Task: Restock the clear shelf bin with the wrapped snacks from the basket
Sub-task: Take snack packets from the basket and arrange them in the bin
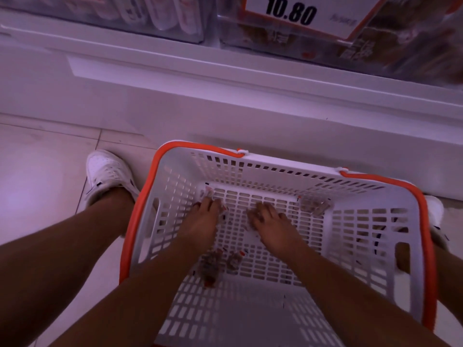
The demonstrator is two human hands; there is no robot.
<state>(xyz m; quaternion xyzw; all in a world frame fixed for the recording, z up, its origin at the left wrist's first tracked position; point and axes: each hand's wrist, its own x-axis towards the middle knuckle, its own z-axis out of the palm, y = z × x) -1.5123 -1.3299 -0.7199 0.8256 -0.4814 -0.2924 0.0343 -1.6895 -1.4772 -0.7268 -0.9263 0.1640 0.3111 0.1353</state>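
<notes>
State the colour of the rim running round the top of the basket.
Orange-red, on a white slotted basket; the rim shows clearly in the head view.

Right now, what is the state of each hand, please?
Left hand: down in the basket, fingers on wrapped snacks; grip cannot be told.
Right hand: fingers curled over snacks; grip cannot be told.

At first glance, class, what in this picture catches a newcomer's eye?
The white basket with its orange rim fills the lower middle, standing on the floor by the shelf. Both hands reach to its bottom: the left hand and right hand gather wrapped snacks. At top, a price sign reads 10.80.
</notes>
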